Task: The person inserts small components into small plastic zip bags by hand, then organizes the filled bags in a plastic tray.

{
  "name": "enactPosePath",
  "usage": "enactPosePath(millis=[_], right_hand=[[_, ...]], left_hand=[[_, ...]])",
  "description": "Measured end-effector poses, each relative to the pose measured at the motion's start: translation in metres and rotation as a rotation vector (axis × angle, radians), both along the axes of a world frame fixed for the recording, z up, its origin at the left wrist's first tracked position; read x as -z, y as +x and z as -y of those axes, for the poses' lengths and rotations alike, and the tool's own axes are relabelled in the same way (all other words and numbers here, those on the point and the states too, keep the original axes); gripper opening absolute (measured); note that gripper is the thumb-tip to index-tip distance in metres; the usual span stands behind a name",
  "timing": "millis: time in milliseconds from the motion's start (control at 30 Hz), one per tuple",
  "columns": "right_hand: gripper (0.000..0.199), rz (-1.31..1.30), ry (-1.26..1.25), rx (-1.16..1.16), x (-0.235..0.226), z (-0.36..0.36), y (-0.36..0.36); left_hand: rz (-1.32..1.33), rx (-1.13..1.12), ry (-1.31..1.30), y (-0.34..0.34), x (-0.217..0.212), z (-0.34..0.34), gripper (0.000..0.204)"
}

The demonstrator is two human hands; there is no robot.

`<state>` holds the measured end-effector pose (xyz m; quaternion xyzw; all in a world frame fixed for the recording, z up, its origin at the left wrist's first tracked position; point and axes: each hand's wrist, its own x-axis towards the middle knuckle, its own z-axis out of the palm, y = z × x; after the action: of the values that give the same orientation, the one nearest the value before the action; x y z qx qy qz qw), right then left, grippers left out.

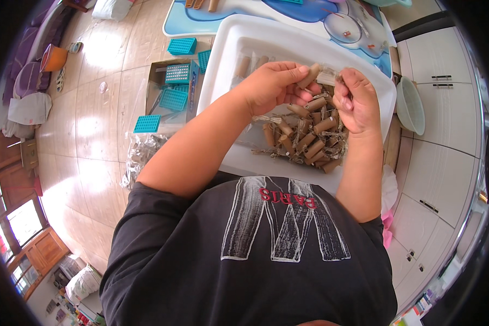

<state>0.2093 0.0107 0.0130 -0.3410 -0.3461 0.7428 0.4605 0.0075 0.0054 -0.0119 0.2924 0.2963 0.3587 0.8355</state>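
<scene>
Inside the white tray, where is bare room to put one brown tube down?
The white plastic tray is bare along its far wall and near the left wall, beyond the left hand. The strip at the near rim also looks bare. The middle right, under the right hand, is crowded with the pile of brown cylindrical tubes.

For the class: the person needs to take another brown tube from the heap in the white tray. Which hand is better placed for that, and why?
Probably the right hand. It hovers directly over the heap of brown tubes in the white tray, and its grip holds only something thin that I cannot make out. The left hand is already shut on a brown tube.
</scene>
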Motion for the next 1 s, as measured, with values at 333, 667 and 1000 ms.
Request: enactPosePath(millis=[333, 667, 1000], right_hand=[[0.020, 0.428, 0.107, -0.110, -0.012, 0.012, -0.021], [0.020, 0.499, 0.314, 0.072, -0.004, 0.013, -0.023], [0.020, 0.223, 0.306, 0.126, -0.009, 0.017, -0.027]], left_hand=[[-0.187, -0.064, 0.076, -0.002, 0.002, 0.000, 0.030], [-0.144, -0.161, 0.429, 0.000, -0.009, 0.009, 0.023], [-0.068, -0.294, 0.290, -0.002, -0.015, 0.010, 0.019]])
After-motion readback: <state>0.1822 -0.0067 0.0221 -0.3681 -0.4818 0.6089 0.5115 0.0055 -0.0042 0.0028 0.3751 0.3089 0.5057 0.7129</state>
